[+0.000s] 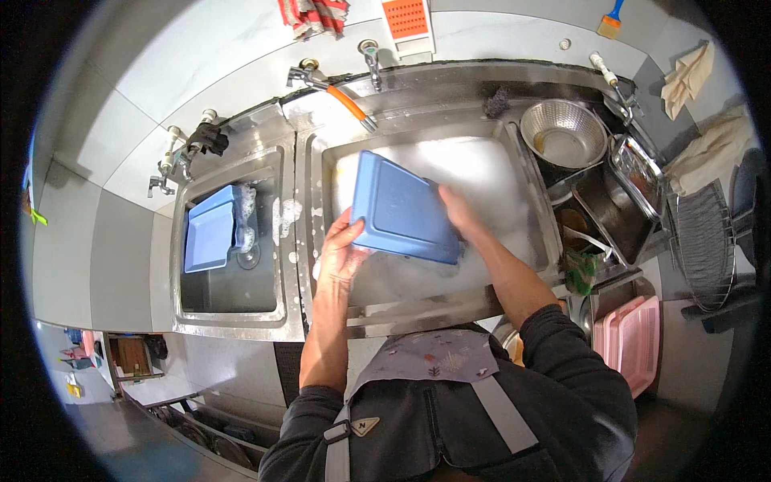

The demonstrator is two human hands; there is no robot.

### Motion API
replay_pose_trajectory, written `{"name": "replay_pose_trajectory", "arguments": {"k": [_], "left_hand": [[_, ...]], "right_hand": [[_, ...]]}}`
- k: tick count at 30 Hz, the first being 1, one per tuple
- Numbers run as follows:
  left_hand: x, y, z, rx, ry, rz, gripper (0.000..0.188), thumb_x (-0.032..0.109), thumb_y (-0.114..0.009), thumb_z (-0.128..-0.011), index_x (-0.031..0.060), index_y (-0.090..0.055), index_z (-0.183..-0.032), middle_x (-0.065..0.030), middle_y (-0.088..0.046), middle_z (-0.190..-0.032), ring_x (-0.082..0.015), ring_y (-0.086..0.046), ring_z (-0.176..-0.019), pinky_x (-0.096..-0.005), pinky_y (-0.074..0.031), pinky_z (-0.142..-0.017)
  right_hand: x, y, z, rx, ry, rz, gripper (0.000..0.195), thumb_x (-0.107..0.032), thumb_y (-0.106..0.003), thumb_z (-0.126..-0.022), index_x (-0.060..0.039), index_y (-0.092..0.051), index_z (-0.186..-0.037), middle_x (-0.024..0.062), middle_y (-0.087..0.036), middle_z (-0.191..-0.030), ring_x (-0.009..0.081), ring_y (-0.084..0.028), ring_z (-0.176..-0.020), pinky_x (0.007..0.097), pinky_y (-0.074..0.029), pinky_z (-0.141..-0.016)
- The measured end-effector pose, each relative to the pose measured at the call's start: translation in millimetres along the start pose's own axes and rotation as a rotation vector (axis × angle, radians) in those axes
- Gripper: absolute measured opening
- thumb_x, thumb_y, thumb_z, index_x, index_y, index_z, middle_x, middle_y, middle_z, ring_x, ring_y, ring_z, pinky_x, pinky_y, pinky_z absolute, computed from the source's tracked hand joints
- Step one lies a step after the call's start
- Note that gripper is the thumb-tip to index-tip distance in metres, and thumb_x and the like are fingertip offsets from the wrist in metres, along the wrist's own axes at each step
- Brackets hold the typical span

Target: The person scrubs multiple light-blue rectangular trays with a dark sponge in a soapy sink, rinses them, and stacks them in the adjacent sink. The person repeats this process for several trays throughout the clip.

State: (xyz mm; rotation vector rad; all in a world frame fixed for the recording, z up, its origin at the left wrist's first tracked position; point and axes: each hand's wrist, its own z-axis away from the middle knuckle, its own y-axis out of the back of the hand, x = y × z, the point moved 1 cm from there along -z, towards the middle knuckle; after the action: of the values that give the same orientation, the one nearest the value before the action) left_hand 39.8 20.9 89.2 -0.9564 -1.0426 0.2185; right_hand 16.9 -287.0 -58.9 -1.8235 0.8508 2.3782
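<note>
A blue plastic tray (406,208) is tilted above the soapy water of the large steel sink (545,241), its underside facing up. My left hand (343,244) grips its left end, thumb on the near corner. At the tray's right edge is my right hand (461,211), blurred, its fingers partly hidden behind the rim. Something dark shows by that edge, too unclear to name. In the smaller steel sink (280,295) on the left, more blue plastic trays (209,232) lie partly in water, with suds on one side.
A faucet with an orange hose (346,103) reaches over the large sink's back edge. A dark scouring pad (497,103) sits on the back ledge. To the right stand a perforated steel colander (566,135), metal pans (614,208) and a green scrubber (580,271). Pink plastic baskets (629,343) are lower right.
</note>
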Motion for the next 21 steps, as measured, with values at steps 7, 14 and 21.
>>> {"name": "replay_pose_trajectory", "arguments": {"k": [7,14,21], "left_hand": [[27,34,4,0.076,-0.141,-0.027,0.038,0.002,-0.073,-0.096,0.0025,-0.068,-0.134,-0.0116,-0.077,-0.117,-0.0230,-0.076,-0.100,-0.0383,-0.065,-0.086],[44,45,22,0.042,-0.135,-0.075,0.038,0.006,-0.071,-0.098,0.0015,-0.067,-0.136,-0.0096,-0.077,-0.117,-0.0188,-0.075,-0.093,-0.0315,-0.062,-0.069],[-2,57,-12,0.112,-0.093,0.082,0.032,0.008,-0.074,-0.099,0.0049,-0.071,-0.130,-0.0070,-0.077,-0.116,-0.0202,-0.074,-0.103,-0.0370,-0.062,-0.090]], "right_hand": [[-33,-29,67,-0.197,-0.070,0.013,0.090,-0.066,-0.055,-0.104,0.0117,-0.051,-0.149,0.0324,-0.062,-0.143,0.0400,-0.058,-0.137,0.0488,-0.044,-0.115],[57,32,12,-0.334,-0.359,-0.207,0.051,-0.046,-0.064,-0.105,-0.0019,-0.068,-0.131,0.0143,-0.073,-0.121,0.0228,-0.075,-0.094,0.0366,-0.062,-0.076],[166,87,-41,0.466,-0.482,-0.219,0.051,-0.037,-0.066,-0.104,0.0043,-0.068,-0.132,0.0227,-0.072,-0.128,0.0364,-0.072,-0.106,0.0498,-0.057,-0.089]]}}
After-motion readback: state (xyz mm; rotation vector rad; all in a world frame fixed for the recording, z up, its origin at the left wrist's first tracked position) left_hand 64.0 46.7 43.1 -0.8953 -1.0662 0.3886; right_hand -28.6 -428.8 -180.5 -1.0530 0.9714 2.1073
